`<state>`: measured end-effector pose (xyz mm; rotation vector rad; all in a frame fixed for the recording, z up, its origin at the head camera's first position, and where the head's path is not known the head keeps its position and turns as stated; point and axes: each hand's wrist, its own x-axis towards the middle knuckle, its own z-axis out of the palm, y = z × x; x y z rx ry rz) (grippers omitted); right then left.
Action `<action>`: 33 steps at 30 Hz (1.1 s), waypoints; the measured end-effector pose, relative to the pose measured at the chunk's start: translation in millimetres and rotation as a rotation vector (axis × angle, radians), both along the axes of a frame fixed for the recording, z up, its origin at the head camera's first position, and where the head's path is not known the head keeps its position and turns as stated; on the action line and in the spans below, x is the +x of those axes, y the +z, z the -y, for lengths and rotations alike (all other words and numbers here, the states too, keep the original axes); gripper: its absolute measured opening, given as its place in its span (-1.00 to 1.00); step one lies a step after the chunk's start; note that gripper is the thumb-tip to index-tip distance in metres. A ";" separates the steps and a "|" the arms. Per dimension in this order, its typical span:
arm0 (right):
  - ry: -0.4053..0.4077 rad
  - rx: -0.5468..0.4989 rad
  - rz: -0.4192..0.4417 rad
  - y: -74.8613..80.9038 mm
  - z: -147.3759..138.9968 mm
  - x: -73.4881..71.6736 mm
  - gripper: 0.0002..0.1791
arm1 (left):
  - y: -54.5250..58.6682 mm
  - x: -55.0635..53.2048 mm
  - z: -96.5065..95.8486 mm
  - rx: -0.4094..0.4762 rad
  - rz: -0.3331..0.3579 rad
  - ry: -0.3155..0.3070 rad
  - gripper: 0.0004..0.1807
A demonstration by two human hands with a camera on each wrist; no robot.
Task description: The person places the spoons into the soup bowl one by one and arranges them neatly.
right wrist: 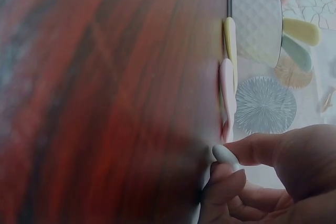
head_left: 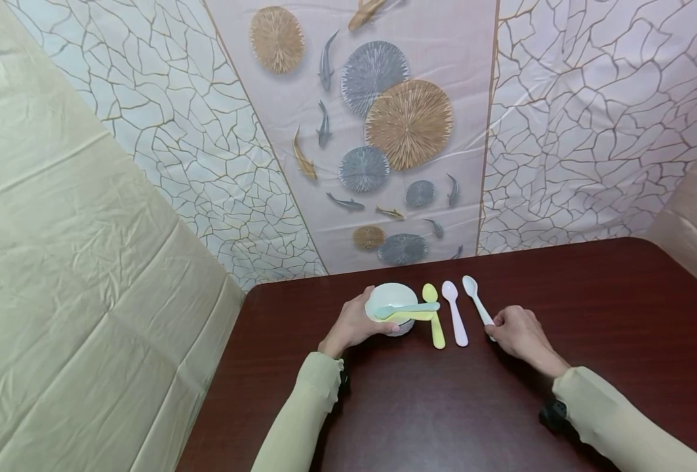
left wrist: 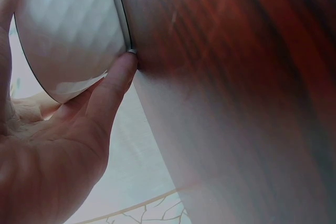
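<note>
My left hand [head_left: 355, 322] holds a white bowl [head_left: 394, 293] around its side, thumb toward the near side. The left wrist view shows the bowl's dimpled outer wall [left wrist: 68, 19] between the thumb and fingers. Inside it lie a pale blue-green spoon [head_left: 416, 307] and a yellow spoon [head_left: 423, 316], their handles sticking out over the right rim. To the right, my right hand [head_left: 520, 333] pinches the handle end of a white spoon [head_left: 471, 288] between thumb and fingers. Its handle tip [right wrist: 224, 156] shows between the fingertips in the right wrist view.
Between the bowl and the white spoon, another yellow spoon [head_left: 437, 333] and a pale pink spoon [head_left: 456, 321] lie side by side, bowl ends away from me. The dark red-brown table [head_left: 431, 406] meets a patterned cloth [head_left: 336, 249] at its back edge.
</note>
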<state>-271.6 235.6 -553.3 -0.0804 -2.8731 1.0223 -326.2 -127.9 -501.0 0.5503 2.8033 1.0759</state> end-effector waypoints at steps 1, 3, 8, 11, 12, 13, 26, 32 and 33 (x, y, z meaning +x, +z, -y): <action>-0.007 0.007 0.002 3.4 1.6 2.5 -0.66 | 0.3 0.2 -0.2 0.003 -0.001 -0.001 0.23; 0.001 -0.001 0.015 15.5 5.2 9.0 -0.68 | 0.5 0.0 -0.5 0.003 -0.002 -0.001 0.24; 0.002 -0.017 0.038 43.3 13.1 23.0 -0.74 | 1.3 0.4 -0.5 0.005 -0.001 -0.001 0.23; -0.005 -0.011 0.039 49.6 13.2 25.7 -0.76 | 1.9 0.7 -0.1 0.001 0.002 -0.001 0.23; -0.006 -0.011 0.039 50.6 12.9 26.0 -0.77 | 2.0 0.4 -0.1 -0.002 0.002 -0.001 0.24; -0.007 -0.010 0.038 51.3 12.6 26.5 -0.77 | 2.1 0.4 0.0 -0.004 0.001 0.001 0.24; -0.050 -0.042 0.018 55.4 6.6 29.4 -0.76 | 1.0 0.7 0.3 0.013 0.016 0.005 0.25; -0.085 -0.066 0.018 59.6 6.8 31.6 -0.74 | 0.5 0.7 0.2 0.021 0.014 0.001 0.24; -0.089 -0.066 0.015 60.1 6.8 32.3 -0.74 | 0.4 0.8 0.3 0.020 0.016 0.000 0.23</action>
